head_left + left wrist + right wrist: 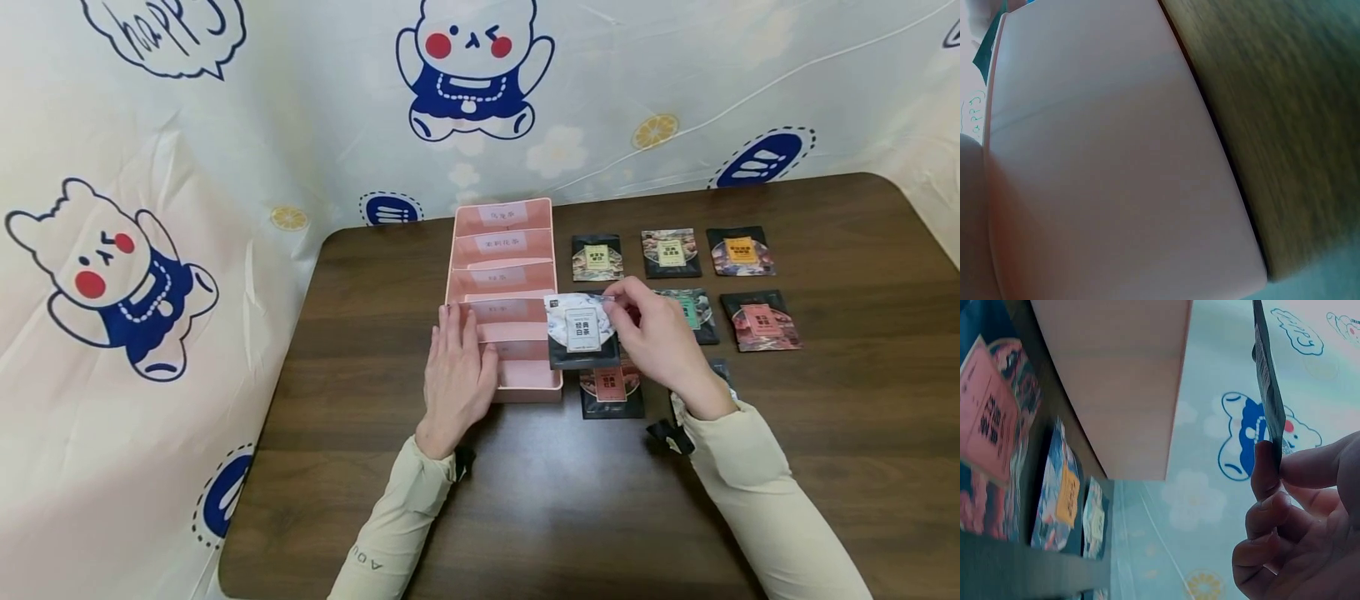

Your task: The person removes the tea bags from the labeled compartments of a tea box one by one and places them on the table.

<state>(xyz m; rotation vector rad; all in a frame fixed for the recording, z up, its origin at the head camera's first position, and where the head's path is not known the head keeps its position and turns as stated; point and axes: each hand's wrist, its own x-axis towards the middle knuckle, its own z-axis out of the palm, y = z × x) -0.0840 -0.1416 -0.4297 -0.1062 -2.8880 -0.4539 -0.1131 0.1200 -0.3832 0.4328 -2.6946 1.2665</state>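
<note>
My right hand [663,342] pinches a flat tea sachet [582,333] by its upper right corner, between thumb and fingers. The sachet has a white top, a black bottom and a pale label, and is held above the right edge of a pink divided box [527,397]. Edge-on, the sachet [1270,394] appears thin in the right wrist view. My left hand [459,371] rests on the box's left side near the front, its fingers extended. The left wrist view is mostly filled by the box's outer wall [1110,162].
Several tea sachets lie in rows right of the box, among them a yellow-labelled one [741,251], a green one [688,313] and red ones [762,321]. One sachet [722,369] is partly under my right wrist. Paper labels [501,242] mark the box's compartments. A printed curtain [330,108] hangs behind the table.
</note>
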